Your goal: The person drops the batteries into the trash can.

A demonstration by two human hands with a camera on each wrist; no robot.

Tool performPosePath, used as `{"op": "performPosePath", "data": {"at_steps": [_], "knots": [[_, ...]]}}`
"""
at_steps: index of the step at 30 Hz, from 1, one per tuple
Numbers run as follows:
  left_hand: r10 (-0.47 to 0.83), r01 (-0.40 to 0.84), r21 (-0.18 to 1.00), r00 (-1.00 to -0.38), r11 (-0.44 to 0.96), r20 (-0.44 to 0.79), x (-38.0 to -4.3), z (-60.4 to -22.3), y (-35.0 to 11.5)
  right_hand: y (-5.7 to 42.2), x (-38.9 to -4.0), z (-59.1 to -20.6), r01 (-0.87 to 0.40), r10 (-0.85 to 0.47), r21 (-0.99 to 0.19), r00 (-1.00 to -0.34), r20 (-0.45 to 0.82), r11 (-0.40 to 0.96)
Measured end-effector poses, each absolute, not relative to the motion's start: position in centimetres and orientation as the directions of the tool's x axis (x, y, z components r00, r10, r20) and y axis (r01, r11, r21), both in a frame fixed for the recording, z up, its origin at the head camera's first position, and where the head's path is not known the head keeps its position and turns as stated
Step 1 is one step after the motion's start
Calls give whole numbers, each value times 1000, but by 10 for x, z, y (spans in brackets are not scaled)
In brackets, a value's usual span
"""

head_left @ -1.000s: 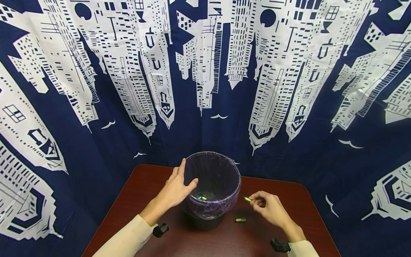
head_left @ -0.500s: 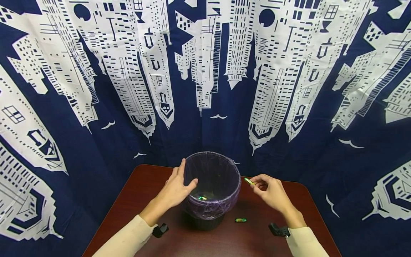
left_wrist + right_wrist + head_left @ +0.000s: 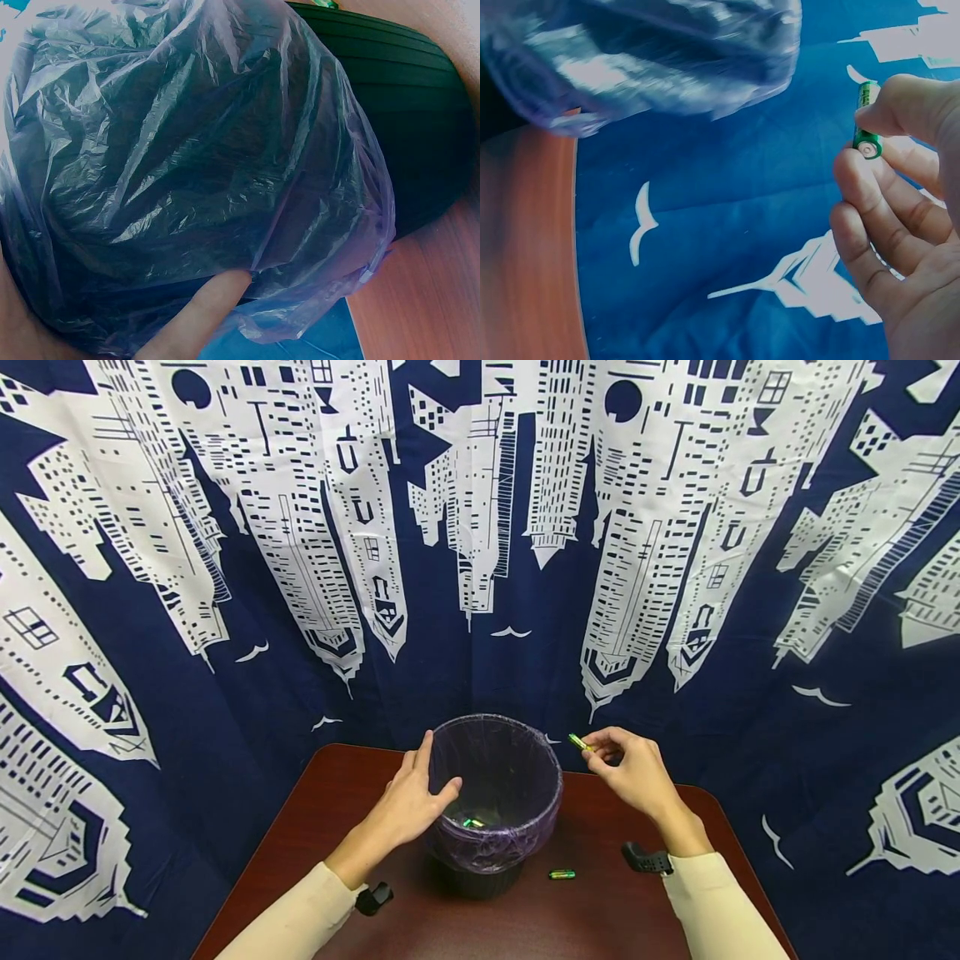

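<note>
A black bin (image 3: 477, 883) stands on the table, lined with a sheer purple bag (image 3: 495, 847) folded over its rim. My left hand (image 3: 412, 802) rests at the bin's left rim, fingers straight and spread, thumb reaching over the opening. In the left wrist view one finger (image 3: 206, 315) lies along the bag. My right hand (image 3: 630, 768) is raised right of the bin, pinching a small green battery (image 3: 868, 144) between thumb and fingers, one flat end showing. Green and yellow batteries (image 3: 472, 822) show at the bottom of the bin.
Another green battery (image 3: 561, 875) lies on the reddish-brown table (image 3: 600, 918), just right of the bin's base. A dark blue curtain (image 3: 465, 677) printed with white buildings and birds hangs right behind the table's far edge.
My right hand has risen from low beside the bin to about rim height, carrying the battery upward and away from the table. The left hand and bin have stayed put.
</note>
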State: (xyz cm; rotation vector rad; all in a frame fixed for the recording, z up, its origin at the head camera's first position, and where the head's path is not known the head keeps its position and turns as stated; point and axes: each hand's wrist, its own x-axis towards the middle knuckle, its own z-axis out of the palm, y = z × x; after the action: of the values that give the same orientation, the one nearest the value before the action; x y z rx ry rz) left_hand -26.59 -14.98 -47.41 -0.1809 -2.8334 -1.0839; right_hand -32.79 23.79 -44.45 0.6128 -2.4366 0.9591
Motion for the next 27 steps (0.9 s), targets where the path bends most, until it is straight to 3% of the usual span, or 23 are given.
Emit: {"op": "performPosePath", "data": {"at_steps": [12,27], "knots": [[71,149,659,-987,737,144,-267,-475,-150,206,-336,-402,-572,-300,-495,-797,524,654],[69,144,661,-988,736,139,-267,-476,-149,156,-345,-377,-635,-395,-478,-763,512,607]]}}
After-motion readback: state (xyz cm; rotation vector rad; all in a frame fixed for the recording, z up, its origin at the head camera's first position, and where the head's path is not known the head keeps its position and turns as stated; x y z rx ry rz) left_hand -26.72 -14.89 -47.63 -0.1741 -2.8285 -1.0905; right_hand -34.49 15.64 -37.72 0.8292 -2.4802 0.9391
